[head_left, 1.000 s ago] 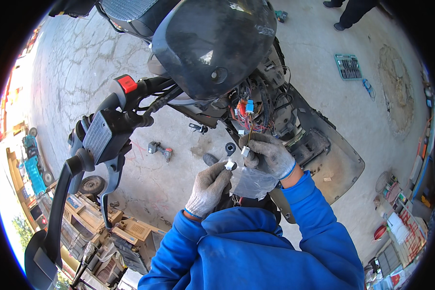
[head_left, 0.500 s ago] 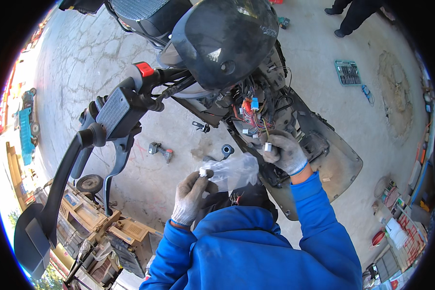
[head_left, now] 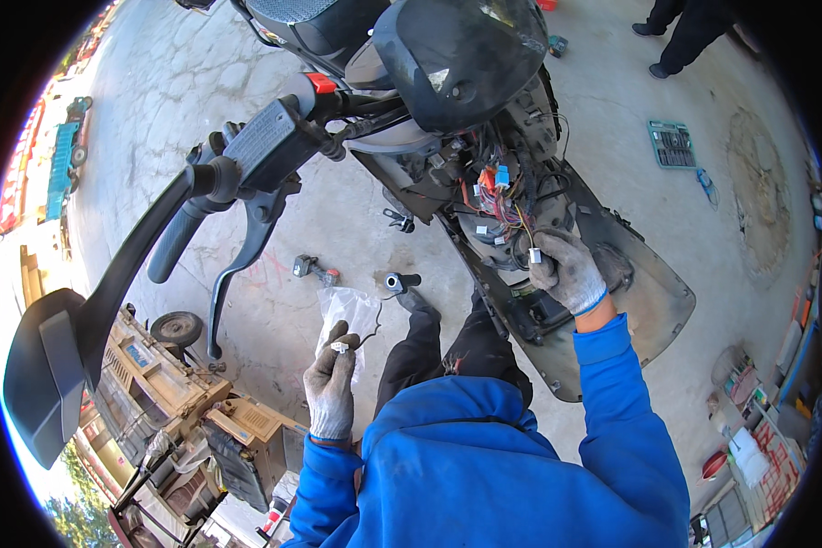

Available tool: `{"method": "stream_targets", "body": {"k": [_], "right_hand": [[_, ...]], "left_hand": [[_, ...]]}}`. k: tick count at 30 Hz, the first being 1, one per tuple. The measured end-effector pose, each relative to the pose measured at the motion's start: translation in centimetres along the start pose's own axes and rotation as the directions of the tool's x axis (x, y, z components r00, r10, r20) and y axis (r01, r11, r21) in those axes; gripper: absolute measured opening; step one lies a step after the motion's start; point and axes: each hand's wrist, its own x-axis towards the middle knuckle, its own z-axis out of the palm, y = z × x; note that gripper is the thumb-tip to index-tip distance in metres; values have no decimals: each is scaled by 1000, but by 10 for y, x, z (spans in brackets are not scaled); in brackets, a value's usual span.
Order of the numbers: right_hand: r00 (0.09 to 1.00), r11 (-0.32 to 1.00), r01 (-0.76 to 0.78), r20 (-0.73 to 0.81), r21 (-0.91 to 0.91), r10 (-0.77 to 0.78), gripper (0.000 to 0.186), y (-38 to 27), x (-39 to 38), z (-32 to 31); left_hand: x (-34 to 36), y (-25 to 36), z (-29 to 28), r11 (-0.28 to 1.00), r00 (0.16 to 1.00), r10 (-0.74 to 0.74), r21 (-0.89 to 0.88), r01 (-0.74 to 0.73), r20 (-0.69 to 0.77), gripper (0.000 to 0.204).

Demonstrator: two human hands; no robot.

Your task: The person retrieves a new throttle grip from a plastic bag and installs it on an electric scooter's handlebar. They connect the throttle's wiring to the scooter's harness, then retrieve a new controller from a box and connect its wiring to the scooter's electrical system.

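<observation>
Both my hands wear grey-white gloves. My left hand [head_left: 329, 388] pinches a small white connector [head_left: 341, 347] and a clear plastic bag [head_left: 349, 312]. A dark wire runs from there toward a black part with a ring end [head_left: 398, 283], hanging over my legs. My right hand [head_left: 571, 279] grips another white connector [head_left: 534, 256] on thin yellowish and dark wires, beside the scooter's exposed wiring [head_left: 507, 208], which has red and blue plugs [head_left: 500, 178]. The black front cover [head_left: 457, 59] sits above the wiring.
The handlebar with lever and mirror [head_left: 265, 151] fills the left. A drill [head_left: 312, 269] and teal tool case [head_left: 671, 144] lie on the floor. Another person's dark-clad legs [head_left: 685, 41] stand top right. A vehicle with a tan bed [head_left: 155, 374] is lower left; piled items [head_left: 749, 429] lie lower right.
My left hand has moved left and down with the bag and connector, away from my right hand. My right hand and its connector have shifted right. The camera view has shifted slightly.
</observation>
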Motion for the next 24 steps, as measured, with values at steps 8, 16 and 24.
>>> {"method": "stream_targets", "body": {"k": [8,16,24], "right_hand": [[997,994,-41,54,-103,47,20,3,2,0],[999,989,-24,-45,-146,17,32,6,1,5],[999,986,-13,-33,-164,8,36,7,-3,3]], "left_hand": [[-16,7,-7,989,994,-26,-149,9,-108,32],[-24,-1,-25,995,997,34,-87,-40,-75,34],[-38,-6,-21,971,998,3,-239,-19,-67,41]]}}
